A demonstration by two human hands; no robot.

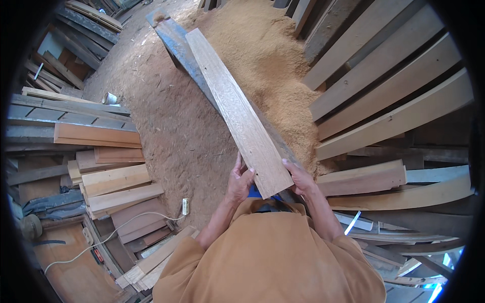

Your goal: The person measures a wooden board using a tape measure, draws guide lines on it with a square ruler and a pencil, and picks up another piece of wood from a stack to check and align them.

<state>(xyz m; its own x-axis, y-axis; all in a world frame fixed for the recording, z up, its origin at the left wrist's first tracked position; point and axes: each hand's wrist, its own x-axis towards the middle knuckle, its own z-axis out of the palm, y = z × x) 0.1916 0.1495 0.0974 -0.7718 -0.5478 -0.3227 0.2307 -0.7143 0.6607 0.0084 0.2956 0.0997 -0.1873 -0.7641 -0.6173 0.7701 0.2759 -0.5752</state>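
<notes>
A long, pale wooden board (pixel 237 111) stretches away from me, tilted toward the far left. Its near end is between my two hands. My left hand (pixel 240 181) grips the left edge, thumb on the upper face and fingers along the side and under it. On the right edge, my right hand (pixel 299 179) is closed round the near corner, its fingers mostly hidden below. Beneath the board runs a narrow blue-grey bench or beam (pixel 179 43), which shows past the board's far end and along its sides.
Sawdust (pixel 262 55) is heaped behind and right of the bench. Long planks (pixel 384 86) lean on the right. Stacked boards (pixel 118 179) lie at left, beside a white power socket (pixel 185 206) on a cord. A white roll or cup (pixel 109 98) sits farther back.
</notes>
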